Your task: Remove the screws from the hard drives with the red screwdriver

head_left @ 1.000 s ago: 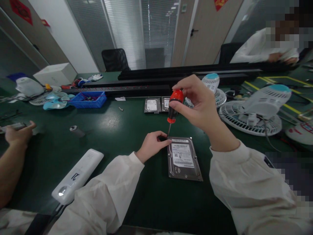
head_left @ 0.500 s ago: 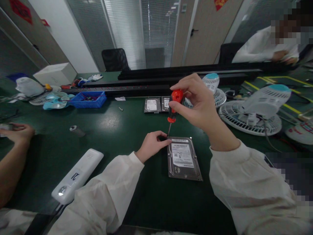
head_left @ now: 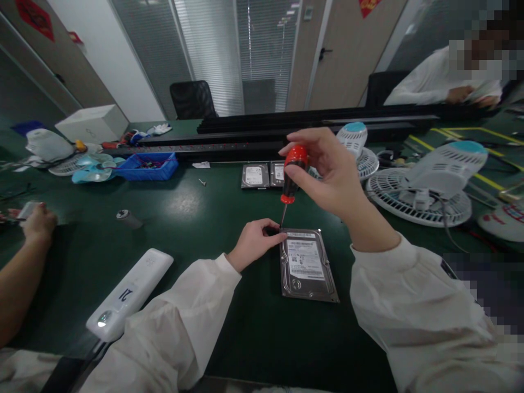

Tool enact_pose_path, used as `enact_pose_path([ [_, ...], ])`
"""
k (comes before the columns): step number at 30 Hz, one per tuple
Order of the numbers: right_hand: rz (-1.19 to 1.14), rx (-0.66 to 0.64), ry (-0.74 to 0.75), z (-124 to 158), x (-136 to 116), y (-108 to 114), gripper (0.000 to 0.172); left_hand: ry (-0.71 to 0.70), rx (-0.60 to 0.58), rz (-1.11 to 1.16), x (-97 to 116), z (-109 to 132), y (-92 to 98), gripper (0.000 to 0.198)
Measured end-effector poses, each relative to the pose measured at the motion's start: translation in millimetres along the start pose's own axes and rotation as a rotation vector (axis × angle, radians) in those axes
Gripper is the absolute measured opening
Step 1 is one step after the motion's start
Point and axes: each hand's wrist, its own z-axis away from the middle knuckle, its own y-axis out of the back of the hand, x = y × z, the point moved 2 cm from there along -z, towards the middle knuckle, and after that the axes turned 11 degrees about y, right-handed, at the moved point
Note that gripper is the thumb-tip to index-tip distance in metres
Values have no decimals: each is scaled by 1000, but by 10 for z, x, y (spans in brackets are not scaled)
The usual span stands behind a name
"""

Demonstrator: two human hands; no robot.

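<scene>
A silver hard drive (head_left: 305,265) with a white label lies flat on the green table. My left hand (head_left: 257,243) pinches its far left corner, thumb on the top face and the other fingers at the edge. In my right hand (head_left: 327,172) is a screwdriver (head_left: 290,177) with a red and black handle, gripped between thumb and fingers. Its thin shaft points down, nearly upright, and the tip meets that same corner beside my left fingertips. Whatever sits under the tip is too small to make out.
Two more hard drives (head_left: 254,176) lie farther back. A blue bin (head_left: 148,166), a metal cylinder (head_left: 129,218) and a white power bank (head_left: 130,295) are on the left. White fans (head_left: 421,188) stand at right. A co-worker's hand (head_left: 39,224) reaches in at left; another person (head_left: 438,79) sits across.
My right hand has turned slightly around the screwdriver handle. My left hand and the hard drive stay in place. At left, the co-worker's hand has shifted with a small object.
</scene>
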Motion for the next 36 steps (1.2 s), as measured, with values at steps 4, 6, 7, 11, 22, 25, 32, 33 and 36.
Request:
enact_pose_path([
  [4,58,1,9,-17,-27,9,28,13,0,-13,6,-1,-1,32],
  [6,25,-33,30,-23,-54,17,28,17,4,-20,8,0,1,32],
  [7,1,-48,40,-24,-65,19,32,17,5,-20,9,2,2,32],
  [11,27,-42,61,-29,-70,14,39,17,-9,-4,16,7,5,32],
  [22,6,-25,14,-29,-67,6,23,5,0,-13,-4,-4,-4,32],
  [25,98,-5,10,-37,-57,9,22,8,3,-9,6,1,-1,30],
  [32,105,-17,46,-59,-114,30,17,6,-5,-8,5,2,2,32],
  [33,84,-16,31,-57,-114,27,16,7,-3,-8,5,2,2,32],
  [36,89,25,-15,-40,-78,13,14,15,0,-10,6,1,2,32],
])
